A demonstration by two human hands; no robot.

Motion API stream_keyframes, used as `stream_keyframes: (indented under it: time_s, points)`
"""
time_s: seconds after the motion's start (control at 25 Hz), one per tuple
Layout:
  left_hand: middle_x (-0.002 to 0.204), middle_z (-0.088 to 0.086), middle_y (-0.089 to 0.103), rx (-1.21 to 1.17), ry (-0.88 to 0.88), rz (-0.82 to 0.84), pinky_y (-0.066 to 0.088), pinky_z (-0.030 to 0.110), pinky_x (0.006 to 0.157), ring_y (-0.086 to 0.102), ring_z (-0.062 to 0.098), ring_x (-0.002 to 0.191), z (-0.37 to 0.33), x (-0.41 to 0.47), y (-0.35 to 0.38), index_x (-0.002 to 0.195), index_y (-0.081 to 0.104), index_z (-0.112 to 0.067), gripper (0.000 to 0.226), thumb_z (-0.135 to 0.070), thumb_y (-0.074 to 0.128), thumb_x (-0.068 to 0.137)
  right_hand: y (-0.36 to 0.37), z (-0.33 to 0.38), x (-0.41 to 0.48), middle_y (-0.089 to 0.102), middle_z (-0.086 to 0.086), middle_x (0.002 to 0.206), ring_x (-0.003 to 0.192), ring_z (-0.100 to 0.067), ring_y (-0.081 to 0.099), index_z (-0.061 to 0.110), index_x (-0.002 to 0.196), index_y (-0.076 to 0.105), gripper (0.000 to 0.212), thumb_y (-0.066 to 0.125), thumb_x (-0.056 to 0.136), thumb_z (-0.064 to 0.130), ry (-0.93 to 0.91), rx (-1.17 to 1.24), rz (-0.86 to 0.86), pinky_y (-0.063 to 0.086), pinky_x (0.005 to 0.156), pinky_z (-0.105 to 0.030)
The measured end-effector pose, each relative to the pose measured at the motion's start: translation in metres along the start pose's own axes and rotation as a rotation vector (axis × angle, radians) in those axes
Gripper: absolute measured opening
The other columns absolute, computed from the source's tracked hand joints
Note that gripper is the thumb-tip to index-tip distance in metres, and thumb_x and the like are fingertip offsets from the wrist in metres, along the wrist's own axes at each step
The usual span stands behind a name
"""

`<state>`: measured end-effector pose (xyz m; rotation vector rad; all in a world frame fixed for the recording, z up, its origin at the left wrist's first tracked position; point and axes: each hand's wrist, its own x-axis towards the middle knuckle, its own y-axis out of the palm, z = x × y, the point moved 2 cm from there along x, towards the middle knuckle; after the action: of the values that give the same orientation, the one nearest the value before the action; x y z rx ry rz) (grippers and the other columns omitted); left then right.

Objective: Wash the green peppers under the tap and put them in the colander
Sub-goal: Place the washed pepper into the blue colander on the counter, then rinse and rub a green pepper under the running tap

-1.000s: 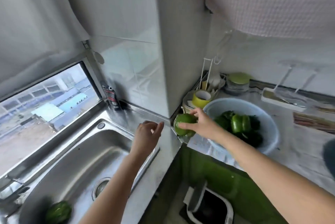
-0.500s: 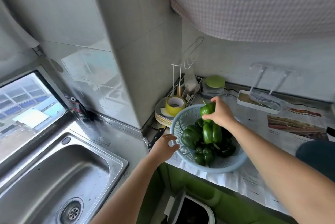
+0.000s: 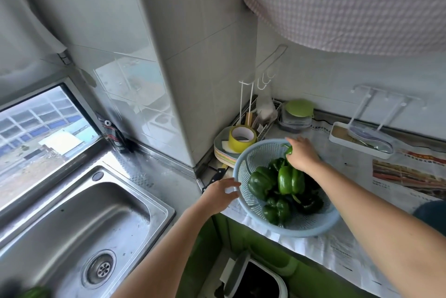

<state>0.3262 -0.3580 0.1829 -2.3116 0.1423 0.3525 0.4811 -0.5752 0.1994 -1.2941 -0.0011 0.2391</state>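
A light blue colander [image 3: 311, 230] stands on the newspaper-covered counter and holds several green peppers [image 3: 290, 180]. My right hand [image 3: 301, 155] reaches over the colander's far side and holds one more green pepper [image 3: 289, 150], which pokes out under my fingers just above the pile. My left hand [image 3: 220, 192] hovers with relaxed fingers at the colander's left rim; I cannot tell whether it touches. Another green pepper [image 3: 36, 293] shows blurred at the bottom left, by the steel sink [image 3: 72, 213].
A yellow tape roll [image 3: 242, 139] lies on stacked plates behind the colander, and a black-handled knife [image 3: 214, 177] lies beside them. A green-lidded container [image 3: 298, 112] and a white tray [image 3: 359, 139] stand along the wall. A bin [image 3: 255, 280] sits below the counter edge.
My right hand carried the pepper from the sink side over the colander and lowered it onto the far side of the pile. My left hand followed to the colander's left rim.
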Motion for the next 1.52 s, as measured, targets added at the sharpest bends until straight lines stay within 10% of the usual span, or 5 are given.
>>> stream_keyframes:
  time_s: [0.48, 0.72, 0.88, 1.24, 1.52]
  points:
    - [0.094, -0.003, 0.071, -0.23, -0.065, -0.418, 0.05, 0.019, 0.08, 0.066, 0.009, 0.083, 0.028, -0.066, -0.061, 0.111, 0.066, -0.018, 0.021, -0.022, 0.056, 0.094, -0.038, 0.172, -0.056, 0.068, -0.005, 0.061, 0.055, -0.019, 0.064, 0.009, 0.077, 0.064, 0.035, 0.05, 0.094, 0.037, -0.55, 0.387, -0.066, 0.053, 0.063, -0.033]
    - [0.073, -0.003, 0.06, -0.222, -0.406, -0.758, 0.039, 0.026, 0.059, 0.055, 0.013, 0.064, 0.109, -0.141, -0.094, 0.093, 0.064, -0.016, 0.021, -0.035, 0.057, 0.092, 0.014, 0.276, -0.092, 0.056, 0.005, 0.059, 0.058, -0.013, 0.051, 0.015, 0.069, 0.055, 0.045, 0.05, 0.089, 0.055, -0.727, 0.328, 0.077, 0.036, 0.053, -0.027]
    - [0.06, -0.004, 0.057, -0.269, -0.621, -0.823, 0.04, 0.028, 0.058, 0.053, 0.013, 0.056, 0.178, -0.206, -0.097, 0.095, 0.06, -0.019, 0.011, -0.027, 0.062, 0.088, 0.079, 0.347, -0.129, 0.058, -0.002, 0.081, 0.069, -0.018, 0.053, 0.014, 0.093, 0.055, 0.011, 0.06, 0.083, 0.015, -0.896, 0.332, 0.297, 0.043, 0.064, -0.028]
    - [0.107, 0.006, 0.065, -0.265, -0.972, -0.828, 0.042, 0.026, 0.083, 0.06, 0.021, 0.103, 0.341, -0.331, -0.125, 0.103, 0.066, -0.01, 0.02, -0.018, 0.062, 0.086, 0.224, 0.5, -0.189, 0.044, -0.003, 0.09, 0.081, -0.019, 0.043, 0.022, 0.065, 0.036, 0.026, 0.054, 0.079, 0.009, -0.961, 0.123, 0.599, 0.033, 0.072, -0.027]
    - [0.154, 0.002, 0.028, -0.228, -1.026, -0.643, 0.03, 0.027, 0.107, 0.037, 0.018, 0.137, 0.415, -0.373, -0.125, 0.117, 0.059, -0.013, 0.029, -0.02, 0.057, 0.089, 0.338, 0.564, -0.209, 0.051, -0.008, 0.098, 0.085, -0.023, 0.047, 0.015, 0.083, 0.044, 0.015, 0.058, 0.08, 0.01, -0.79, 0.072, 0.817, 0.031, 0.069, -0.026]
